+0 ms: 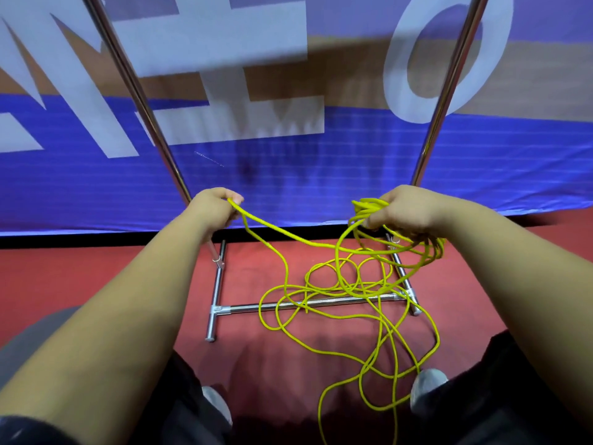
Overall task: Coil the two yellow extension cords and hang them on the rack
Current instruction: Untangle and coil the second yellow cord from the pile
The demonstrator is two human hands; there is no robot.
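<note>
Right hand (pixel 404 208) clamped round bundle of finished yellow cord loops (pixel 417 248); left hand (pixel 215 205) pinches single strand, hands well apart. Loose cord tangle (pixel 337 284) on red floor (pixel 128 277) below hands, over rack base bar (pixel 288 305). Cord looks light, limp, snag-prone: take strand just beside bundle.

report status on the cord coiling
Left hand pinches a strand, right hand grips the coil. Rest of yellow cord tangled on the floor. Loops draped over the rack base bar.
</note>
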